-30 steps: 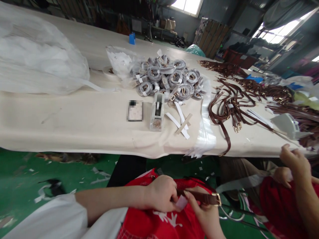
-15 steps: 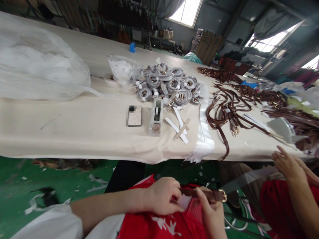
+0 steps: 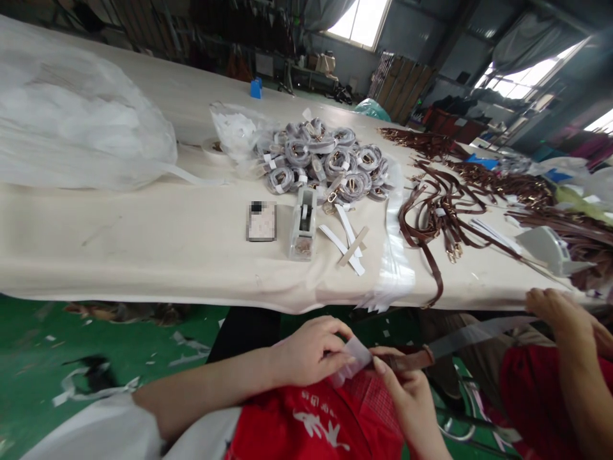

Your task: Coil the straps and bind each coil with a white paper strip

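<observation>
Above my red apron [image 3: 330, 415], my left hand [image 3: 311, 351] pinches a translucent whitish plastic piece [image 3: 357, 351] between thumb and fingers. My right hand [image 3: 407, 390] grips a brown leather strap [image 3: 407, 361], thumb on top, just right of that plastic. The plastic meets the strap at my right fingertips; whether it wraps around it I cannot tell. The strap's right end is blurred, and its buckle is not clear. On the table [image 3: 167, 255] in front stand a tape dispenser [image 3: 302, 223] and several white paper strips [image 3: 345, 239].
A pile of coiled grey straps in plastic [image 3: 335, 160] lies beyond the dispenser. Flat clear sleeves [image 3: 396, 268] hang over the table edge, near loose brown straps [image 3: 431, 211]. A big plastic bag [image 3: 86, 128] lies left. At right, a co-worker's hands [image 3: 560, 319] hold a clear strip [image 3: 479, 335].
My left hand has risen slightly, and the plastic piece now stands up toward the strap. The strap's buckle end has turned and lifted a little. The co-worker's hand has lowered its fingers.
</observation>
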Demonstrator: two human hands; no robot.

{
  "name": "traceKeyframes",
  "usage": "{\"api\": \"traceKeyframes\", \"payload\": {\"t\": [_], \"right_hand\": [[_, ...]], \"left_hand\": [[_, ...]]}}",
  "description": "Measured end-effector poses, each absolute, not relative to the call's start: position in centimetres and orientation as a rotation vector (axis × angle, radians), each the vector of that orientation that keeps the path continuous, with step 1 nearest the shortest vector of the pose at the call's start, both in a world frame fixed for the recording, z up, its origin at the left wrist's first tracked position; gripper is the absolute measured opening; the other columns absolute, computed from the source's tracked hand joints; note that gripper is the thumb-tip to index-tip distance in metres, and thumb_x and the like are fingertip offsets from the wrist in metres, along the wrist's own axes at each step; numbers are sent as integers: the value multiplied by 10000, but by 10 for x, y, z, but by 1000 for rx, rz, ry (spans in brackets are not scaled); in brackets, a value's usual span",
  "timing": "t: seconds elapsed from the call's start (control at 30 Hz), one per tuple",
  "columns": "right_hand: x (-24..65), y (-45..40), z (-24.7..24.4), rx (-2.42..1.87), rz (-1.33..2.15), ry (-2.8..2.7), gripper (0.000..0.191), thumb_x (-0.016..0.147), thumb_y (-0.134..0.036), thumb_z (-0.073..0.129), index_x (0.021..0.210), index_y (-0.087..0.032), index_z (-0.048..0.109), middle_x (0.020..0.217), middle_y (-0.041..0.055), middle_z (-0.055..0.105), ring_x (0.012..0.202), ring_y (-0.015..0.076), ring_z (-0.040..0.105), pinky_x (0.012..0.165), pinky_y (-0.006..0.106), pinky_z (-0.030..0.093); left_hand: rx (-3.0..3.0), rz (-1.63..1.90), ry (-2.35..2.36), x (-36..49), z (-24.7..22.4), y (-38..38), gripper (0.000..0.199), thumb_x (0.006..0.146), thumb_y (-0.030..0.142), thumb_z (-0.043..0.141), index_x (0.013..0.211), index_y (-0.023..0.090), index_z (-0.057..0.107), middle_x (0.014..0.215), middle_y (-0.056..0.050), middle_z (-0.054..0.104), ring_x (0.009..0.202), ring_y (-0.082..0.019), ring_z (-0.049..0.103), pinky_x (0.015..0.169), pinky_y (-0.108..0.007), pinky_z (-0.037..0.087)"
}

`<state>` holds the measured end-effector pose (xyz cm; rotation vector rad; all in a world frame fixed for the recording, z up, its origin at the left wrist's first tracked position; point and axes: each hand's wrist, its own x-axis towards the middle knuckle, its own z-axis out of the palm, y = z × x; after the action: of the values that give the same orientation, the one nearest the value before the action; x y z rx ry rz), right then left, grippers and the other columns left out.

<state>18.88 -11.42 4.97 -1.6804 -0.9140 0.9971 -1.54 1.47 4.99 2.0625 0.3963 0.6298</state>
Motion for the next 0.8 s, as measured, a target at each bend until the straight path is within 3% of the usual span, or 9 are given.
{"api": "traceKeyframes", "payload": {"t": [0.1, 0.23, 0.43, 0.67, 0.8], "right_hand": [[205, -122, 60, -1742, 813, -862, 332, 766, -504, 760, 853, -185, 776, 872, 93, 773, 796, 254, 721, 694, 283, 585], [224, -132, 73, -1715, 685, -724, 302, 795, -463, 750, 886, -175, 739, 778, 44, 733, 720, 186, 675, 666, 226, 535], [233, -139, 97, -1499, 601, -573, 202, 817, -349, 741, 893, -162, 725, 786, 33, 713, 749, 173, 670, 703, 247, 540], [228, -132, 119, -1418, 578, -518, 288, 722, -416, 808, 861, -176, 729, 823, 36, 713, 708, 170, 665, 651, 265, 578], [228, -133, 112, -1361, 673, -542, 247, 769, -383, 772, 892, -177, 713, 813, 42, 700, 706, 168, 647, 633, 267, 573]], "left_hand": [[1923, 645, 411, -20, 51, 25, 260, 964, 338, 576, 876, 188, 770, 999, -66, 748, 920, -178, 684, 862, -257, 489], [1813, 619, 401, -22, 42, 33, 223, 901, 345, 676, 811, 167, 774, 822, -55, 758, 776, -159, 688, 744, -220, 491], [1831, 526, 452, -21, 15, 36, 228, 836, 374, 753, 771, 157, 781, 787, -52, 746, 720, -150, 658, 699, -216, 461], [1885, 237, 541, -20, -9, 42, 182, 803, 360, 778, 781, 180, 796, 782, -37, 740, 710, -151, 646, 660, -206, 441], [1876, 189, 573, -21, -14, 44, 205, 809, 387, 761, 780, 188, 802, 748, -31, 739, 656, -142, 633, 615, -206, 423]]}}
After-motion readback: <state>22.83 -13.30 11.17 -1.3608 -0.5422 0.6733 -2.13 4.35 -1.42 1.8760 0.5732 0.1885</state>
